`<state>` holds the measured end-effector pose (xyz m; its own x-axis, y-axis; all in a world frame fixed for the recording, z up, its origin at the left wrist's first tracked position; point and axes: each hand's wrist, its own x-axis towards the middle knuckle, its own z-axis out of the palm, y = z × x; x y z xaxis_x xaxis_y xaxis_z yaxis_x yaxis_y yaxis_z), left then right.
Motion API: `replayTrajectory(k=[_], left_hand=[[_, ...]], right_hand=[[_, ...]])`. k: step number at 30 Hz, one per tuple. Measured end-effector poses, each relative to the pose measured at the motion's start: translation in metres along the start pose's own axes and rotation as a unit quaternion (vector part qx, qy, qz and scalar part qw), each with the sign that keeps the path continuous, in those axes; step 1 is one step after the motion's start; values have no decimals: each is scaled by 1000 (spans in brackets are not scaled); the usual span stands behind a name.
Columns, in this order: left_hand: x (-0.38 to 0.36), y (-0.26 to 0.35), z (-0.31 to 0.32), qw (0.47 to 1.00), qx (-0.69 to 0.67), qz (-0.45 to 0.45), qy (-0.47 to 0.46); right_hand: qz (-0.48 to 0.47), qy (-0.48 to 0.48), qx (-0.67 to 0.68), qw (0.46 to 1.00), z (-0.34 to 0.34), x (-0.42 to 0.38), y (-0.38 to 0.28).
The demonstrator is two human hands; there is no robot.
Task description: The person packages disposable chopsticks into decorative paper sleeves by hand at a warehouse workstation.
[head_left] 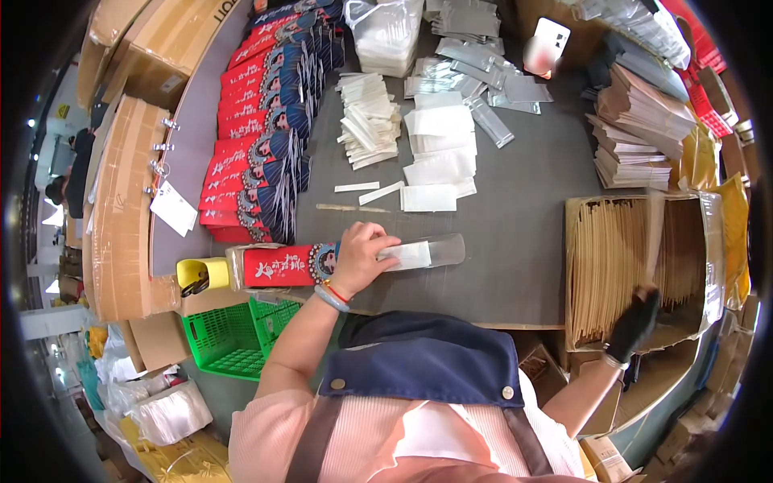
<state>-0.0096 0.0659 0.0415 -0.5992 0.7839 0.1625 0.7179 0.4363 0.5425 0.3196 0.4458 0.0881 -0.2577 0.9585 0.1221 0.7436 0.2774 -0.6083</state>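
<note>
My left hand (366, 256) is closed around a clear plastic sleeve (448, 249) with a white slip (412, 255) inside, lying flat near the table's front edge. Just left of that hand is a red printed packet (278, 266) with a dark illustrated end, partly under my fingers. My right hand (634, 326), in a black glove, is at the front of a cardboard box (573, 274) filled with upright tan envelopes (604, 266). Its fingers grip the lower end of one tan envelope (655, 229), which stands up blurred above the row.
Overlapping red packets (233, 173) line the table's left side. White strips (366, 121), white slips (441, 137) and clear sleeves (475, 68) lie across the back. A phone (547, 44) and stacked tan envelopes (636, 129) are at right. A green crate (229, 338) sits below left.
</note>
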Motion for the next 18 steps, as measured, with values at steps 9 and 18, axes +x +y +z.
replayTrajectory(k=[9,18], left_hand=[[-54,-25,-28,993,59,-82,-63],[-35,2,-9,994,87,-48,-53]], right_hand=[[-469,-364,-91,799,153,-79,-149],[-477,-368,81,794,204,-110,-164]])
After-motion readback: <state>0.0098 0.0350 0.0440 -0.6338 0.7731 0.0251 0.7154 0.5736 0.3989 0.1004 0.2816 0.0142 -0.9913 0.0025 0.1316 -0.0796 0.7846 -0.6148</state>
